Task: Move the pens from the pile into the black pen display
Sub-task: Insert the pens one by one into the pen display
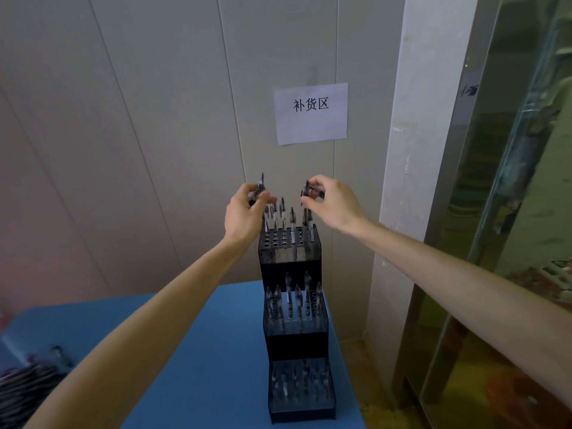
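A black three-tier pen display stands on the blue table, with several pens upright in each tier. My left hand grips a pen above the top tier's left side. My right hand pinches another pen above the top tier's right side. Both pens are held tilted, just over the pens standing in the top tier. The pile of pens lies blurred at the table's left edge.
A grey panelled wall stands right behind the display, with a paper sign on it. A white pillar and a glass door are to the right. The table's right edge runs close beside the display.
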{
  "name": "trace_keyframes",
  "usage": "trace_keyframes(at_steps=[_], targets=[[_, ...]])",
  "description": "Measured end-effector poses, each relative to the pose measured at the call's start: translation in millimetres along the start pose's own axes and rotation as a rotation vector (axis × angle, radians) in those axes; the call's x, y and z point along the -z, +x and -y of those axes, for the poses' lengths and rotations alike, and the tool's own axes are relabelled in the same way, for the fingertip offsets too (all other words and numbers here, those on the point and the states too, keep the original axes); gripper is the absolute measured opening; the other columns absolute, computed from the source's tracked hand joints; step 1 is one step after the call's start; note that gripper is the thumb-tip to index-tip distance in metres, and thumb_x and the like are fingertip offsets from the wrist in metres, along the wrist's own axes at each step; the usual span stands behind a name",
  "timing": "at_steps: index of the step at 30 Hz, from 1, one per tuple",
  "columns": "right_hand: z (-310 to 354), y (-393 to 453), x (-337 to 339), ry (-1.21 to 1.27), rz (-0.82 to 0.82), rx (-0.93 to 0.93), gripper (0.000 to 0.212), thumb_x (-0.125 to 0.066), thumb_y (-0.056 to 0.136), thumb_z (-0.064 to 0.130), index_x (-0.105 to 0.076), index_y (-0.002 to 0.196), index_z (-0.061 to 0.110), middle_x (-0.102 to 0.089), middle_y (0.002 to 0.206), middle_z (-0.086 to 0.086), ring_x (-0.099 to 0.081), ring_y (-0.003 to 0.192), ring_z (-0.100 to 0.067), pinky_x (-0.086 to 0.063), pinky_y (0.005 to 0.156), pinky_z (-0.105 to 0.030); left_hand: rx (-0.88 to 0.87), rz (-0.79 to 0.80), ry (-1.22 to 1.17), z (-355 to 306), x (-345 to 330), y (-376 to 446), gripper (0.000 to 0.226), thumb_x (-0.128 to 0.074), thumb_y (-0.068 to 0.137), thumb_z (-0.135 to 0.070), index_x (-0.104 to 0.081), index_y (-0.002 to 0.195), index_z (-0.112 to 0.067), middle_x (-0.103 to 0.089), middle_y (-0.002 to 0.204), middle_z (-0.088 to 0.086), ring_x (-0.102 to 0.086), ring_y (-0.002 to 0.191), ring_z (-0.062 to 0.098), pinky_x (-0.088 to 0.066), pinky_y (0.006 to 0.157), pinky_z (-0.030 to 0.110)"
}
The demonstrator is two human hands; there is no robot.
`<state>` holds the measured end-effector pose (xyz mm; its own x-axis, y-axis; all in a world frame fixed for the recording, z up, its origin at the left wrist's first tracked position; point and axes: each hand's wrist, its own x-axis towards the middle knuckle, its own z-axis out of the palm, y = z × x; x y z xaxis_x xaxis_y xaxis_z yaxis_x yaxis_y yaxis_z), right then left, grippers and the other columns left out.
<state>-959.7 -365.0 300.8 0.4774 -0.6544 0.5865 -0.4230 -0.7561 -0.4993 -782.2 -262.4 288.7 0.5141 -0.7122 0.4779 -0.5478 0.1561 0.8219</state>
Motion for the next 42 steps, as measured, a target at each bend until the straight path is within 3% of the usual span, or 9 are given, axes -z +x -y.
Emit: trace_keyframes(at_steps=[10, 12, 16, 21, 30, 32, 35, 39, 42], targets=[[-12, 5, -3, 0.054, 0.094, -0.008, 0.022, -0.078, 0.088, 0.031, -0.071, 0.105, 0.019, -0.073, 0.098, 0.007, -0.068, 0.094, -0.012, -0.053, 0.096, -0.037, -0.076, 0.096, 0.23, 5, -11, 0, 0.027, -0.052, 0.105, -0.037, -0.052, 0.122, -0.016, -0.077, 0.103, -0.015, -0.07, 0.096, 0.015, -0.056, 0.084, 0.041], [-12, 5, -4, 0.073, 0.104, -0.012, 0.022, -0.078, 0.089, 0.03, -0.072, 0.107, 0.018, -0.073, 0.1, 0.006, -0.067, 0.096, -0.013, -0.051, 0.095, -0.033, -0.089, 0.109, 0.244, 9, -14, -2, 0.025, -0.051, 0.105, -0.035, -0.052, 0.121, -0.016, -0.076, 0.105, -0.015, -0.068, 0.08, 0.023, -0.052, 0.069, 0.035], [-9, 12, -4, 0.115, 0.183, -0.076, 0.014, -0.082, 0.085, 0.026, -0.07, 0.09, 0.021, -0.071, 0.088, 0.006, -0.066, 0.085, -0.015, -0.051, 0.081, -0.033, -0.093, 0.103, 0.196, 14, -20, -3, 0.02, -0.051, 0.106, -0.033, -0.05, 0.114, -0.015, -0.076, 0.105, -0.013, -0.048, 0.048, -0.001, -0.042, 0.058, 0.03], [-11, 10, -14, 0.016, 0.379, -0.143, 0.02, -0.084, 0.081, 0.02, -0.07, 0.085, 0.006, -0.07, 0.082, -0.007, -0.058, 0.07, -0.019, -0.045, 0.069, -0.033, -0.108, 0.151, 0.387, 14, -21, -3, 0.019, -0.049, 0.106, -0.036, -0.048, 0.113, -0.018, -0.073, 0.097, -0.015, -0.066, 0.074, 0.016, -0.051, 0.064, 0.036], [-6, 8, -9, -0.05, 0.389, -0.091, 0.018, -0.081, 0.084, 0.021, -0.071, 0.092, 0.008, -0.071, 0.088, -0.006, -0.06, 0.076, -0.02, -0.043, 0.063, -0.03, -0.126, 0.252, 0.459, 36, -25, -11, 0.018, -0.064, 0.098, -0.039, -0.058, 0.092, -0.024, -0.066, 0.079, -0.006, -0.063, 0.073, 0.022, -0.046, 0.06, 0.032], [-6, 7, -10, -0.031, 0.367, -0.137, 0.032, -0.078, 0.086, 0.022, -0.067, 0.112, 0.008, -0.068, 0.107, -0.005, -0.063, 0.095, -0.022, -0.05, 0.077, -0.032, -0.101, 0.278, 0.429, 35, -23, -7, 0.019, -0.068, 0.095, -0.04, -0.06, 0.09, -0.024, -0.066, 0.081, -0.006, -0.064, 0.077, 0.023, -0.045, 0.062, 0.031], [1, 15, -4, 0.072, 0.151, -0.247, 0.056, -0.064, 0.085, 0.041, -0.048, 0.131, 0.012, -0.056, 0.121, 0.001, -0.056, 0.109, -0.018, -0.048, 0.093, -0.038, -0.031, 0.346, 0.329, 26, -16, -6, 0.048, -0.072, 0.09, -0.051, -0.056, 0.123, -0.02, -0.066, 0.11, -0.007, -0.064, 0.094, 0.014, -0.051, 0.082, 0.033], [9, 26, 10, 0.157, -0.032, -0.233, 0.02, -0.044, 0.105, 0.033, -0.048, 0.109, 0.014, -0.055, 0.086, 0.003, -0.05, 0.073, -0.011, -0.039, 0.061, -0.023, 0.166, 0.263, 0.027, 9, -8, 4, 0.035, -0.054, 0.101, -0.041, -0.037, 0.119, -0.017, -0.063, 0.114, 0.0, -0.058, 0.087, 0.014, -0.047, 0.078, 0.034], [9, 28, 9, 0.262, -0.046, -0.173, 0.017, -0.044, 0.109, 0.024, -0.056, 0.105, 0.012, -0.059, 0.082, -0.004, -0.056, 0.064, -0.014, -0.046, 0.059, -0.028, 0.213, 0.185, -0.103, 1, -4, 18, 0.006, -0.039, 0.104, -0.022, -0.035, 0.105, -0.017, -0.067, 0.115, 0.009, -0.052, 0.076, 0.015, -0.042, 0.065, 0.031]])
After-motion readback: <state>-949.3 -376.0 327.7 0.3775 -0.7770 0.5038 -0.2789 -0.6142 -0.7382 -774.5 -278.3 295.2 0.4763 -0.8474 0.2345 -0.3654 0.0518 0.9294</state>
